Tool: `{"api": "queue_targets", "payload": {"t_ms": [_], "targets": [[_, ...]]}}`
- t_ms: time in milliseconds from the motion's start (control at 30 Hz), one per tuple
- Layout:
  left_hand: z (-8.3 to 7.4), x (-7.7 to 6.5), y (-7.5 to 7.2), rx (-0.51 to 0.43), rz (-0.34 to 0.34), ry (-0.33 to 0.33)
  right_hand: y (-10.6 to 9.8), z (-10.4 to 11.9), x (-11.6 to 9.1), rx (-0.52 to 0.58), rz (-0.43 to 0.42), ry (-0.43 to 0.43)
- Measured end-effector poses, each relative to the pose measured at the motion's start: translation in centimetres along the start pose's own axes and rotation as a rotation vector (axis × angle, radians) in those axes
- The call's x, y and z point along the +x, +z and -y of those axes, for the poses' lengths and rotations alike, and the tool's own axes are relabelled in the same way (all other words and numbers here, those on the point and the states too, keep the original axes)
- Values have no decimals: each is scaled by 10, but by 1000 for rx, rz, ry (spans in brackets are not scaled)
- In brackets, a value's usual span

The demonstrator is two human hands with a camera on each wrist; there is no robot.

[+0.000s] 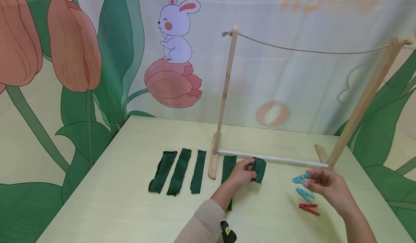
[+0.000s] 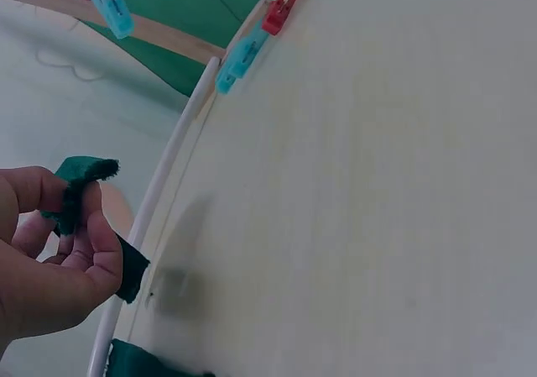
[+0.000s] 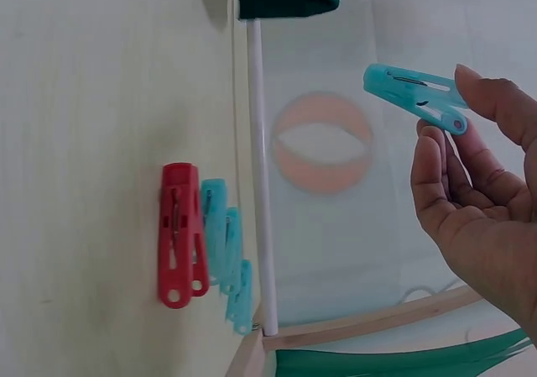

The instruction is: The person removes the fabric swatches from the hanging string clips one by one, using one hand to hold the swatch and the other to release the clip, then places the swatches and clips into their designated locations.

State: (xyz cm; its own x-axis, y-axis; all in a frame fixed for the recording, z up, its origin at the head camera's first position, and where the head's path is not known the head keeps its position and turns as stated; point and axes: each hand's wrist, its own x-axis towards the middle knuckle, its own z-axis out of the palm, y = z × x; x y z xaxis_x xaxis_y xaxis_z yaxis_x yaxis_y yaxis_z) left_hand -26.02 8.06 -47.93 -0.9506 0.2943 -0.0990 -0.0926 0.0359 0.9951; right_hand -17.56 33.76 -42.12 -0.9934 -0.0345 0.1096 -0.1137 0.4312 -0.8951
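My left hand (image 1: pixel 239 173) pinches a dark green cloth strip (image 1: pixel 259 170) that hangs folded over from the fingers, raised above the table. In the left wrist view, the frayed end of this cloth (image 2: pixel 82 169) shows between thumb and fingers. To the right, my right hand (image 1: pixel 333 189) holds a light blue clothespin (image 3: pixel 411 90) between thumb and fingers, also off the table. A red clothespin (image 3: pixel 174 234) and more blue clothespins (image 3: pixel 215 230) lie in a row on the table below that hand. The left forearm partly covers another green strip (image 1: pixel 229 165).
Three more green strips (image 1: pixel 174 171) lie side by side at the left. Behind the hands stands a wooden frame (image 1: pixel 225 87) with a sagging rope (image 1: pixel 292 49) between its posts and a white rod (image 1: pixel 273 158) along its base. A printed curtain (image 1: pixel 208 4) hangs behind the table.
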Motion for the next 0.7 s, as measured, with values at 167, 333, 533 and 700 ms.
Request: {"api": "queue_targets", "payload": {"t_ms": [167, 333, 533, 700], "targets": [[6, -10, -3, -22, -14, -43, -1, -11, -6, 11, -14, 21], [7, -19, -7, -32, 39, -66, -7, -22, -12, -9, -44, 69], [9, -19, -10, -9, 60, -75, -13, -29, -16, -30, -55, 186], [13, -21, -12, 32, 66, -92, -16, -38, -20, -52, -40, 282]]}}
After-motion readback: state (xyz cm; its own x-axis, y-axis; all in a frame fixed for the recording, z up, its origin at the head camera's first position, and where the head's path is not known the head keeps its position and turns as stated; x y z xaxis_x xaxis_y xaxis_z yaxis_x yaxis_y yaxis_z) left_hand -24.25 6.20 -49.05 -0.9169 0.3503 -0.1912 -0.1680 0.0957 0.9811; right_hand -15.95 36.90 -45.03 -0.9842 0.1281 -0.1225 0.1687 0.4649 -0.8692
